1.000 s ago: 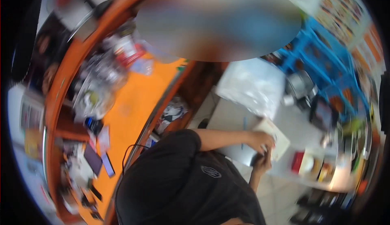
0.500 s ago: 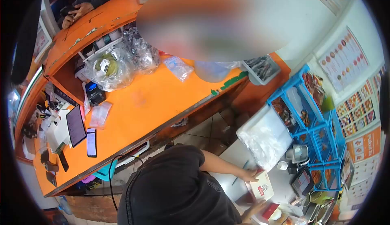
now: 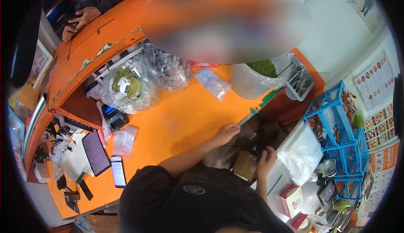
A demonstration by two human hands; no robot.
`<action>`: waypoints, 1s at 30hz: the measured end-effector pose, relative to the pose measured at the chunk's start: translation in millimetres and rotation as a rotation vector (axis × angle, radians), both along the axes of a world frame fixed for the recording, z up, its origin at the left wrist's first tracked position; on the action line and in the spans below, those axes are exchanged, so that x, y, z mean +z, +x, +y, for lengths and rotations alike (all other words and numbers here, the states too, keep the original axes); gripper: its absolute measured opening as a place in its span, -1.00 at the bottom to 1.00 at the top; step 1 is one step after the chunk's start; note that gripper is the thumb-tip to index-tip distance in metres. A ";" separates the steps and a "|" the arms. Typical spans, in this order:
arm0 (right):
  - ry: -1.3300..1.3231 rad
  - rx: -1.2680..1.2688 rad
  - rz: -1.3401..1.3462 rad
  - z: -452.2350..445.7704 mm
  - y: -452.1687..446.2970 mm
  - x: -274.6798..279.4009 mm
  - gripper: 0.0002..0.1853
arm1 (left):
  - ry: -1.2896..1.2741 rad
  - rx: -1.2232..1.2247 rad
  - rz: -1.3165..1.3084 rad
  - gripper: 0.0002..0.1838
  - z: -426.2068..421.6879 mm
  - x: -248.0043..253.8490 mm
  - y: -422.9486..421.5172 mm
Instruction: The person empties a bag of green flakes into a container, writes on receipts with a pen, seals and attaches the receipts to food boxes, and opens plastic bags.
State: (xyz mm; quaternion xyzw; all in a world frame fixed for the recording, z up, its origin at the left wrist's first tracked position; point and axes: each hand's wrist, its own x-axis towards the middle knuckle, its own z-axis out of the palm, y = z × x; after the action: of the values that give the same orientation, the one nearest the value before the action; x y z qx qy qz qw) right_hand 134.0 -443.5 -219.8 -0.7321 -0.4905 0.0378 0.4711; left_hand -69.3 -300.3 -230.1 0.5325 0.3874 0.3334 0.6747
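Note:
My left hand (image 3: 227,133) is over the right edge of the orange counter (image 3: 185,115), its fingers loosely curled and no object visible in them. Near the steel worktable (image 3: 275,199) is my right hand (image 3: 267,160), with thumb and fingers apart and nothing seen in it. A white and red printed food box (image 3: 292,201) sits on that worktable, apart from both hands. Between and below the hands, a brown cardboard box (image 3: 245,165) shows in the gap. Clear plastic bags (image 3: 299,159) lie in a stack just right of my right hand.
A phone (image 3: 118,172) and tablet (image 3: 96,153) lie on the counter. Bagged goods (image 3: 127,85) and a bucket with green contents (image 3: 256,79) stand farther back. Blue baskets (image 3: 336,123) rise at right. Another person's hands (image 3: 80,21) rest at the far ledge.
My hands have let go of the printed food box, which now stands on the worktable. My body has turned left, and both hands have swung toward the gap beside the counter.

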 end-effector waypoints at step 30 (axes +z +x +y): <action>-0.013 0.062 1.265 260.1 108.8 -57.9 -0.49 | 0.019 0.383 -0.239 -0.53 228.6 6.8 29.4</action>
State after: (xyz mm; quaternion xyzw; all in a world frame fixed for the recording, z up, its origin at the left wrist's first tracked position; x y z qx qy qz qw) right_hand 242.8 -183.4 -277.8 -0.5564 -0.1378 0.4798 0.6642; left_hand -39.9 -71.8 -223.3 0.4124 0.3957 0.5197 0.6350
